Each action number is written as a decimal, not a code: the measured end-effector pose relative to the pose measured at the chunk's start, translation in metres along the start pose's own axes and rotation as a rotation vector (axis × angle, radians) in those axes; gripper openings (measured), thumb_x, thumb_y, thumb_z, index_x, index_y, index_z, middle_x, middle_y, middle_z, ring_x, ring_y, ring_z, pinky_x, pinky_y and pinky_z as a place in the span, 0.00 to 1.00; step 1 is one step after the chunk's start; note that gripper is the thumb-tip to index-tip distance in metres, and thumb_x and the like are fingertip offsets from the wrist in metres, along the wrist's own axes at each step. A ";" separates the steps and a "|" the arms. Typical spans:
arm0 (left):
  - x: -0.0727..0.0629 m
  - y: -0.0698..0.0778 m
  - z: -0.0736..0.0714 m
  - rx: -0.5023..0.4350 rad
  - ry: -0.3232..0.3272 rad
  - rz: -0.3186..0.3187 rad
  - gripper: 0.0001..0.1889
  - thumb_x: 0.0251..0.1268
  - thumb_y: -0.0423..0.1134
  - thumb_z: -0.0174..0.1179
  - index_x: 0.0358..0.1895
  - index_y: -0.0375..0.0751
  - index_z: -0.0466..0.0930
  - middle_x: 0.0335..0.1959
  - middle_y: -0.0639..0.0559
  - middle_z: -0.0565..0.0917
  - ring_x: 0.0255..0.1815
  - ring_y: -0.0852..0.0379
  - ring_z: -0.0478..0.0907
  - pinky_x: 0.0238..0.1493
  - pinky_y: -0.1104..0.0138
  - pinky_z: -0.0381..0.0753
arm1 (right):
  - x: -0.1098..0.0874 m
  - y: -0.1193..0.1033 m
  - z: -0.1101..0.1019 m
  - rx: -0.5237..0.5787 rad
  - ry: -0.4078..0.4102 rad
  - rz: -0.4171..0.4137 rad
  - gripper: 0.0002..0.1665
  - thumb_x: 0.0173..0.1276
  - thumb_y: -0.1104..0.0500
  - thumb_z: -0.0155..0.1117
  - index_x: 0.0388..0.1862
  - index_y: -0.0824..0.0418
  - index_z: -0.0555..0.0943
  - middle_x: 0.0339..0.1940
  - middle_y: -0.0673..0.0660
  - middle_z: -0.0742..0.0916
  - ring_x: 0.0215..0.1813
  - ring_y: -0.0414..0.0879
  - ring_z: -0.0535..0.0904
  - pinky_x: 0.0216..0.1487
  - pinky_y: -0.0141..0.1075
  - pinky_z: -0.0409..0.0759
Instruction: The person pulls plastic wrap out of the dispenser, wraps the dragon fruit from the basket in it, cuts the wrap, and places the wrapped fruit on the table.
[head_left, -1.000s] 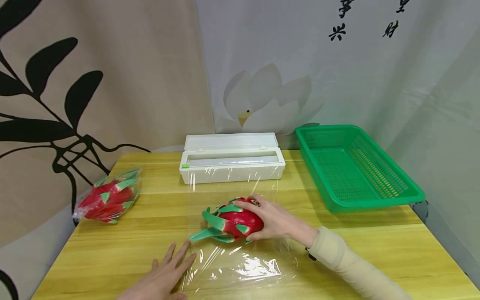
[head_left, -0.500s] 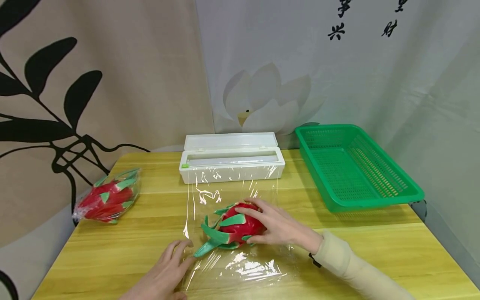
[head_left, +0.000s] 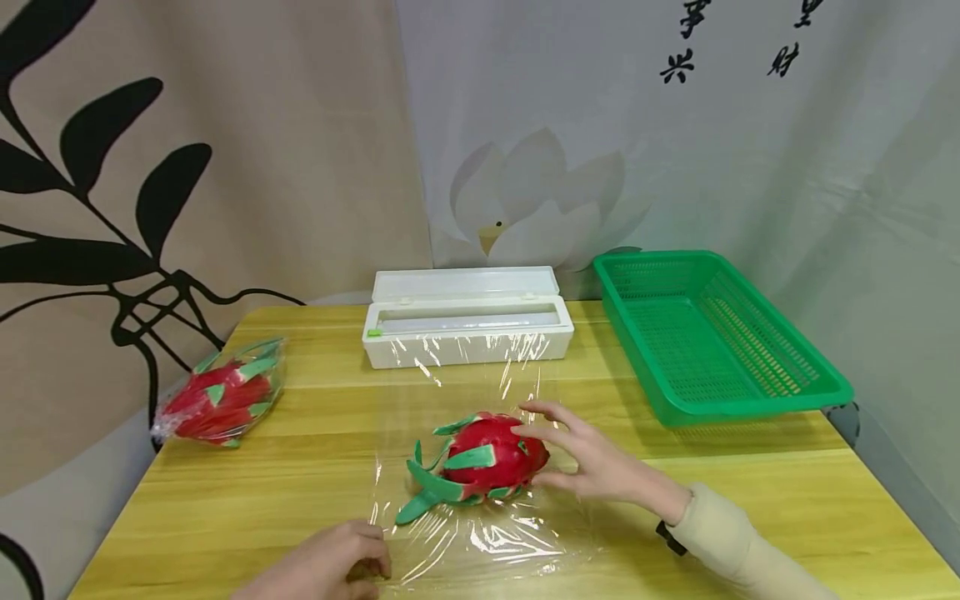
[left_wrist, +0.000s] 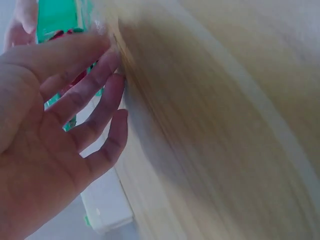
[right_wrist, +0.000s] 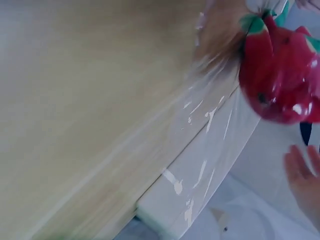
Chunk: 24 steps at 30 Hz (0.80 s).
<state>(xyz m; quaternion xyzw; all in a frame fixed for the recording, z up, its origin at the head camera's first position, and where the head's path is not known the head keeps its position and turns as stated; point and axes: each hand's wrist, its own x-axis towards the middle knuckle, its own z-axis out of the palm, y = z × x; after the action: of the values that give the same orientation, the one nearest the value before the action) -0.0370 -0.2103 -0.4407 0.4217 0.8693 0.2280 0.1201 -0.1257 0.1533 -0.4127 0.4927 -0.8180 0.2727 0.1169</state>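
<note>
A red dragon fruit (head_left: 495, 454) with green scales lies on a sheet of cling film (head_left: 517, 533) spread over the table. My left hand (head_left: 330, 562) pinches the film's near left edge between thumb and curled fingers. In the left wrist view, the left hand (left_wrist: 60, 115) has its thumb and index fingertips together, with a bit of film there. The right hand (head_left: 592, 458) is beside the fruit's right end, its fingers spread and loosely bent. In the right wrist view, a gap shows between the right hand (right_wrist: 305, 182) and the dragon fruit (right_wrist: 280, 75).
The film runs back to a white cling film dispenser (head_left: 468, 348) with its lid raised. A green basket (head_left: 750, 408) stands at the back right. At the left lies another dragon fruit (head_left: 225, 396) wrapped in film. A curtain (head_left: 315, 167) hangs behind the table (head_left: 210, 517).
The right hand has let go of the dragon fruit and drawn back to the right. The fruit has shifted slightly toward me. My left fingers have curled in, and the hand has moved nearer me.
</note>
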 end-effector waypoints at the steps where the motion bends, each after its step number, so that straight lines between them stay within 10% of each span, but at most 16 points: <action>1: 0.000 0.000 -0.001 -0.046 -0.032 -0.037 0.05 0.54 0.39 0.68 0.33 0.51 0.82 0.30 0.68 0.76 0.32 0.77 0.66 0.31 0.80 0.71 | -0.003 0.002 -0.003 -0.009 0.051 -0.024 0.30 0.52 0.57 0.75 0.55 0.56 0.77 0.58 0.60 0.76 0.57 0.52 0.76 0.51 0.44 0.83; 5: 0.000 0.003 -0.007 -0.174 -0.141 -0.187 0.07 0.55 0.41 0.68 0.38 0.55 0.83 0.32 0.71 0.74 0.33 0.75 0.65 0.33 0.77 0.72 | -0.017 0.010 -0.009 -0.006 0.085 -0.123 0.12 0.53 0.59 0.74 0.36 0.58 0.82 0.40 0.51 0.80 0.44 0.40 0.77 0.47 0.27 0.80; 12: -0.001 0.001 -0.009 -0.266 -0.168 -0.217 0.10 0.54 0.39 0.68 0.39 0.58 0.83 0.35 0.72 0.76 0.34 0.75 0.68 0.36 0.77 0.75 | -0.042 0.014 -0.012 0.224 -0.360 -0.116 0.09 0.61 0.59 0.67 0.40 0.57 0.84 0.40 0.49 0.87 0.44 0.35 0.82 0.51 0.26 0.80; 19: -0.007 -0.012 -0.004 -0.228 -0.023 0.059 0.08 0.57 0.32 0.65 0.37 0.48 0.87 0.34 0.62 0.83 0.37 0.76 0.74 0.36 0.78 0.79 | -0.059 0.021 -0.010 0.358 -0.550 0.019 0.19 0.57 0.50 0.70 0.48 0.54 0.85 0.45 0.47 0.87 0.49 0.34 0.79 0.54 0.30 0.78; 24: -0.007 -0.016 -0.002 -0.219 0.008 0.092 0.07 0.58 0.31 0.64 0.36 0.46 0.88 0.33 0.61 0.84 0.37 0.76 0.75 0.35 0.78 0.79 | -0.063 0.024 -0.007 0.290 -0.516 -0.007 0.23 0.50 0.50 0.74 0.47 0.52 0.86 0.42 0.46 0.82 0.47 0.32 0.75 0.53 0.27 0.77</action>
<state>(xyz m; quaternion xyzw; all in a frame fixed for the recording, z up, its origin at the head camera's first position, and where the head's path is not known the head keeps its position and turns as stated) -0.0448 -0.2250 -0.4464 0.4446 0.8194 0.3287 0.1515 -0.1169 0.2129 -0.4434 0.5600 -0.7717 0.2520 -0.1654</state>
